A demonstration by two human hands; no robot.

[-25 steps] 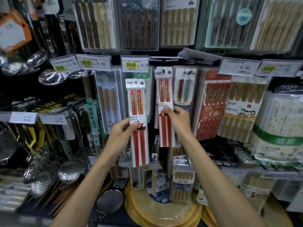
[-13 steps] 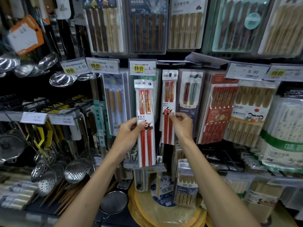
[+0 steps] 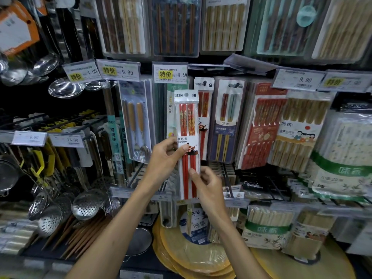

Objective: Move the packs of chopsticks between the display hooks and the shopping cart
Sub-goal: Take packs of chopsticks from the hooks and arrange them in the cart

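here, the left hand (image 3: pixel 164 158) gripped the pack of red chopsticks (image 3: pixel 187 119) at mid-height, thumb across the printed label and the other fingers behind it. the right hand (image 3: pixel 208 184) pinched the same pack near its lower right edge, thumb on the front. the pack was upright, held just in front of the display, with its header card just below the yellow price tag (image 3: pixel 170 73). the hang hole in the header looked free of any hook; this is judged, not certain. a matching pack (image 3: pixel 204 101) hung on the display hook (image 3: pixel 205 83) just behind and to the right, partly covered by the held one. the shopping cart was not in view. step in hand, by judgement: one pack in transit at the rack, bound either for the hook or for the cart; the view could not settle which. next move called for: if hanging, raise the pack and line its hole up with the hook tip, both hands steadying; if carting, draw it clear of neighbouring packs and lower it away.
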